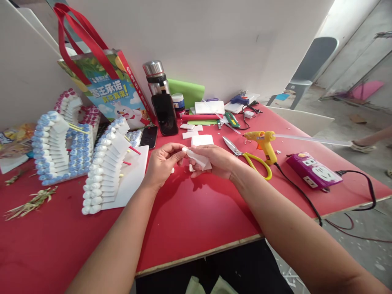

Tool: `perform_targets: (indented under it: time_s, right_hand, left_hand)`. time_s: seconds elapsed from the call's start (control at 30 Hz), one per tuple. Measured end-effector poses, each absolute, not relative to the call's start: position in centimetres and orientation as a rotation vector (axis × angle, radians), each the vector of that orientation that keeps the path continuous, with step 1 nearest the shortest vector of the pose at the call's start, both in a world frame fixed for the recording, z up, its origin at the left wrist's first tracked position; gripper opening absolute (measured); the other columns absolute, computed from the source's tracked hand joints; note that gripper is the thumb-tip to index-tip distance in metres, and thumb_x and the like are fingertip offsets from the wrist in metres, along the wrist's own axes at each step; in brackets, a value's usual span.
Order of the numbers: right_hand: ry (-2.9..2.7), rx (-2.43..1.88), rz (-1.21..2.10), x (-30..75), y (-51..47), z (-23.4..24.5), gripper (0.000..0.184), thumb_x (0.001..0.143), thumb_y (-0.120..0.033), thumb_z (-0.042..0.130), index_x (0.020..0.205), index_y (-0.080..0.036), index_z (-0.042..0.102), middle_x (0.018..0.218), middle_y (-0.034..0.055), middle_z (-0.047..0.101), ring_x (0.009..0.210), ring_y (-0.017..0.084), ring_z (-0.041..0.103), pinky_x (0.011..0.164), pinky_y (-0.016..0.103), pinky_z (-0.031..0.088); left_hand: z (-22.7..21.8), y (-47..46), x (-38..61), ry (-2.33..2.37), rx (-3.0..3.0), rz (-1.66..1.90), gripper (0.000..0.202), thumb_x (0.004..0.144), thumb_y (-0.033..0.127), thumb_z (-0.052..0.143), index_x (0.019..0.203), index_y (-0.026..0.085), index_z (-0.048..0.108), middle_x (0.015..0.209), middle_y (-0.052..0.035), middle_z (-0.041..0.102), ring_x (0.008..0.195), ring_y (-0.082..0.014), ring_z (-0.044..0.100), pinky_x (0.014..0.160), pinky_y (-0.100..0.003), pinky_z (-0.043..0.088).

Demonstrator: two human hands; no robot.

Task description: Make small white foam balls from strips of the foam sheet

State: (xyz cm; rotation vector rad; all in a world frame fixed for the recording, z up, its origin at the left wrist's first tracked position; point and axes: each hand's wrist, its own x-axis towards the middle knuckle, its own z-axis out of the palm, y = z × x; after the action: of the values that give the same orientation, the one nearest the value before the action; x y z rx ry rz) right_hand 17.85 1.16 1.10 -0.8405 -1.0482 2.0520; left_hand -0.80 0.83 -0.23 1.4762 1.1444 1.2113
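A small white sheet (pixel 199 158), paper or fabric, spans both hands above the red table. My left hand (pixel 161 164) pinches its rounded, rolled-looking end between thumb and fingertips. The sheet's other end is gripped by my right hand (pixel 218 158), thumb on top and fingers beneath. Just behind the hands lies a stack of white sheets (pixel 202 140). Left of my left hand stands a white fan-shaped piece (pixel 105 167) built of rolled white tips and flat card-like strips on a white board. A small white bit shows by my left fingers; what it is I cannot tell.
Yellow-handled scissors (pixel 254 161), a yellow glue gun (pixel 262 143) and a purple box (pixel 314 170) with cables lie on the right. A phone (pixel 164 114) leans on a steel flask (pixel 154 75). Blue-and-white pieces (pixel 50 151) and a printed bag (pixel 113 92) stand left.
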Motion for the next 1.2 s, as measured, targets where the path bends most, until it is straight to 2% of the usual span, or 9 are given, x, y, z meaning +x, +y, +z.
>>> perform_targets:
  time_s: [0.17, 0.37, 0.53, 0.7, 0.87, 1.03, 1.2]
  right_hand:
    - [-1.309, -0.903, 1.810, 17.6, 1.1, 1.0, 0.026, 0.091, -0.036, 0.065, 0.079, -0.013, 0.068, 0.064, 0.0007, 0.059, 0.057, 0.010, 0.053, 0.065, 0.029, 0.057]
    - [-1.633, -1.148, 1.177, 17.2, 0.9, 0.4, 0.031, 0.088, -0.044, 0.067, 0.075, -0.015, 0.068, 0.066, 0.0037, 0.067, 0.053, 0.013, 0.060, 0.052, 0.024, 0.044]
    - [-1.735, -1.280, 0.749, 16.7, 0.4, 0.2, 0.024, 0.091, -0.035, 0.062, 0.075, -0.017, 0.066, 0.063, 0.0030, 0.065, 0.055, 0.014, 0.058, 0.052, 0.024, 0.037]
    - [-1.740, -1.170, 0.656, 16.3, 0.0, -0.1, 0.017, 0.092, -0.031, 0.059, 0.083, -0.018, 0.066, 0.069, 0.0026, 0.067, 0.060, 0.013, 0.056, 0.056, 0.024, 0.036]
    - [-1.765, -1.085, 0.736, 16.5, 0.0, -0.1, 0.018, 0.094, -0.029, 0.056, 0.087, -0.017, 0.066, 0.069, 0.0026, 0.068, 0.059, 0.014, 0.059, 0.058, 0.024, 0.039]
    - [-1.878, -0.967, 0.779, 17.3, 0.2, 0.1, 0.017, 0.095, -0.027, 0.055, 0.088, -0.017, 0.067, 0.066, 0.0009, 0.066, 0.059, 0.013, 0.061, 0.059, 0.024, 0.041]
    - [-1.925, -0.961, 0.718, 17.5, 0.4, 0.0, 0.019, 0.096, -0.028, 0.055, 0.088, -0.018, 0.068, 0.070, 0.0013, 0.067, 0.060, 0.012, 0.058, 0.059, 0.024, 0.038]
  left_hand:
    - [-0.3, 0.8, -0.7, 1.161, 1.514, 1.212, 0.025, 0.079, 0.036, 0.076, 0.096, 0.017, 0.075, 0.067, -0.0018, 0.063, 0.058, -0.0111, 0.054, 0.046, -0.020, 0.040]
    - [-0.3, 0.7, -0.3, 1.214, 1.493, 1.227, 0.025, 0.080, 0.038, 0.076, 0.092, 0.016, 0.074, 0.070, -0.0030, 0.066, 0.058, -0.0110, 0.054, 0.046, -0.020, 0.041]
    - [-0.1, 0.4, 0.1, 1.251, 1.487, 1.273, 0.022, 0.079, 0.035, 0.076, 0.091, 0.017, 0.073, 0.074, -0.0033, 0.069, 0.056, -0.0101, 0.054, 0.045, -0.020, 0.040]
    - [0.0, 0.2, 0.1, 1.268, 1.515, 1.322, 0.021, 0.079, 0.035, 0.076, 0.091, 0.017, 0.073, 0.077, -0.0037, 0.071, 0.055, -0.0102, 0.056, 0.044, -0.020, 0.042]
    - [-0.1, 0.2, -0.3, 1.241, 1.538, 1.347, 0.018, 0.075, 0.031, 0.080, 0.085, 0.018, 0.073, 0.071, -0.0016, 0.070, 0.057, -0.0114, 0.059, 0.047, -0.020, 0.046]
    - [0.3, 0.2, -0.7, 1.206, 1.514, 1.298, 0.024, 0.067, 0.031, 0.086, 0.079, 0.017, 0.071, 0.068, -0.0025, 0.071, 0.056, -0.0133, 0.063, 0.047, -0.021, 0.048]
    - [0.7, 0.2, -0.9, 1.217, 1.498, 1.232, 0.027, 0.066, 0.035, 0.087, 0.080, 0.016, 0.073, 0.068, -0.0042, 0.073, 0.056, -0.0167, 0.068, 0.043, -0.021, 0.046]
